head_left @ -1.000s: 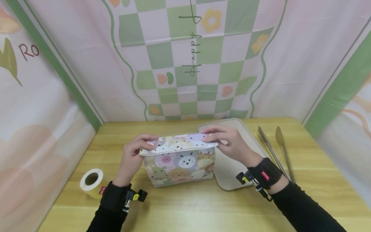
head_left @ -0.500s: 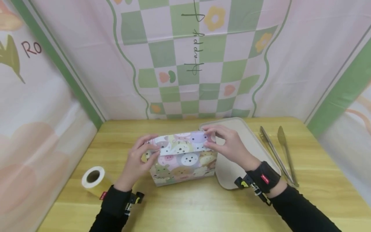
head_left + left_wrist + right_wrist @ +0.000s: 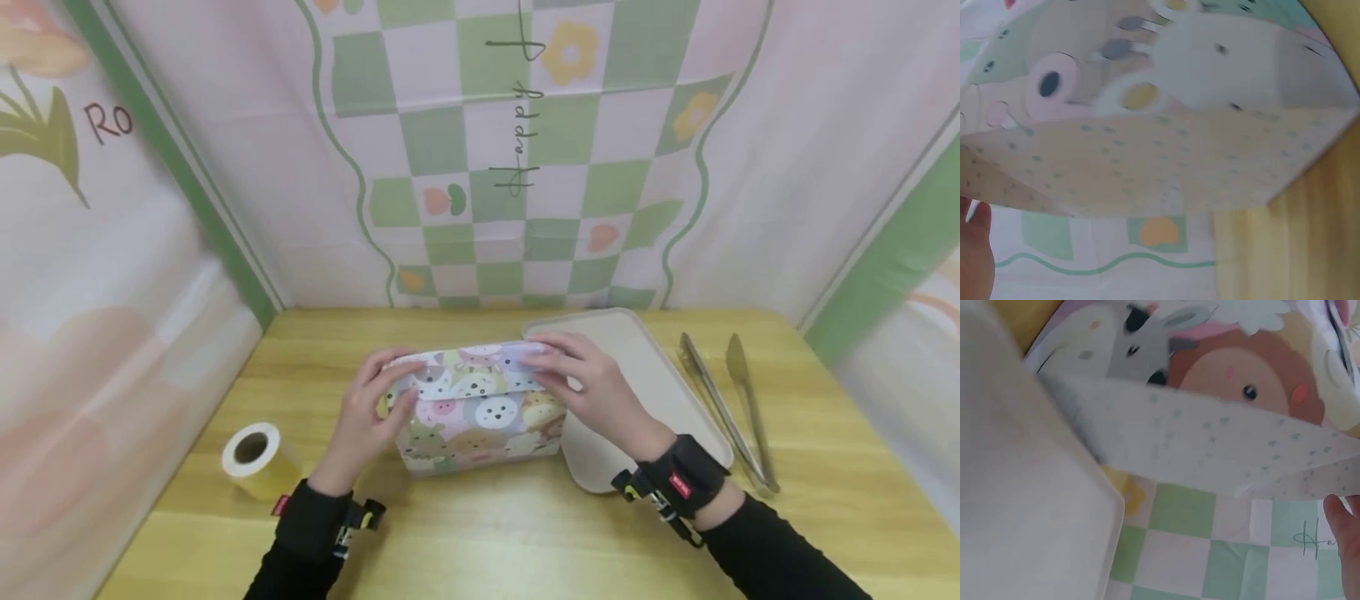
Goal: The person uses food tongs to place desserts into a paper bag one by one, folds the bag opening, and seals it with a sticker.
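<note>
A paper bag point(image 3: 480, 429) printed with cartoon animals stands on the table, its top folded over toward me as a flap. At the flap's left end, my left hand point(image 3: 369, 421) pinches the bag, thumb in front and fingers over the fold. My right hand point(image 3: 596, 387) grips the right end of the flap in the same way. The left wrist view shows a dotted side panel of the bag point(image 3: 1147, 165), with part of the left hand point(image 3: 975, 256) at the edge. A similar panel of the bag point(image 3: 1191, 434) appears in the right wrist view, near right-hand fingers point(image 3: 1341, 525).
A beige tray point(image 3: 637, 358) lies right of the bag, partly under my right forearm. Beyond it are metal tongs point(image 3: 712, 396). A roll of white labels or tape point(image 3: 262, 471) stands on the left of the wooden table point(image 3: 480, 533). Printed curtains point(image 3: 495, 208) enclose the back and sides.
The flap has come down flatter against the bag's front. My left thumb has moved onto the front of the flap. The whole head view has shifted slightly.
</note>
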Tool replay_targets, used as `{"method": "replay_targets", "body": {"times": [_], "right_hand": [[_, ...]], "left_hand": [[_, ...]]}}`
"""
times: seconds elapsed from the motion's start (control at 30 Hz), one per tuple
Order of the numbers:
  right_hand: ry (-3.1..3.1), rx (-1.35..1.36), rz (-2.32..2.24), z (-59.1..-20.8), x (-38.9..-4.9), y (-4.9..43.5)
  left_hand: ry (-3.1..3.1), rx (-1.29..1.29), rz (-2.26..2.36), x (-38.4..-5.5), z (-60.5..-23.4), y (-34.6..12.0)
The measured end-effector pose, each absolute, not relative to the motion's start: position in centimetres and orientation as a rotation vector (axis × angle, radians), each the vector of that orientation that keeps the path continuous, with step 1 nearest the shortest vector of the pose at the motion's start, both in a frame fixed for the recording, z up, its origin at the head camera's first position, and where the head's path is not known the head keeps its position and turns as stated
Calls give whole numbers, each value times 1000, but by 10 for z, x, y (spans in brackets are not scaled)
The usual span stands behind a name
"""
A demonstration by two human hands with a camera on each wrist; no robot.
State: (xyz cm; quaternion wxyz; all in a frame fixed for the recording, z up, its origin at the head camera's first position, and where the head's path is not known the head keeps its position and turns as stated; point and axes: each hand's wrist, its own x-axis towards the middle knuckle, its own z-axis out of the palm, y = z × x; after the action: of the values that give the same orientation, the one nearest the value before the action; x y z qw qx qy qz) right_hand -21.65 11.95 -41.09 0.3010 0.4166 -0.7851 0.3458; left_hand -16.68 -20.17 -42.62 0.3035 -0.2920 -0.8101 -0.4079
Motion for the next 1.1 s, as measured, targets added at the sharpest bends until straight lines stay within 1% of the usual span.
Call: {"method": "replay_targets", "body": {"times": [0.2,0.3,0.37,0.43,0.57,0.63,0.73,1.1], "right_hand": [[-2096,1086,903,-419,-213,122],[-2099,1064,916,-421,-212,122],[-2096,1056,933,-422,-211,122],[-2090,1060,945,-422,-211,122],[-2083,1065,963,-420,-211,121],[-2079,1054,974,-418,-210,121],[-2069,1042,988,-416,-209,121],[-2013,1061,999,-417,-213,110]], "left_hand": [[-2342,-682,-1011,-143,-433,-218],[-2352,-690,-905,-127,-433,-242],[-2337,-666,-748,-116,-432,-263],[-2328,-579,-587,-105,-432,-285],[-2417,-287,-427,-83,-435,-321],[-2479,-182,-422,-78,-439,-332],[-2522,-108,-457,-77,-445,-341],[-2540,-76,-579,-78,-463,-349]]}}
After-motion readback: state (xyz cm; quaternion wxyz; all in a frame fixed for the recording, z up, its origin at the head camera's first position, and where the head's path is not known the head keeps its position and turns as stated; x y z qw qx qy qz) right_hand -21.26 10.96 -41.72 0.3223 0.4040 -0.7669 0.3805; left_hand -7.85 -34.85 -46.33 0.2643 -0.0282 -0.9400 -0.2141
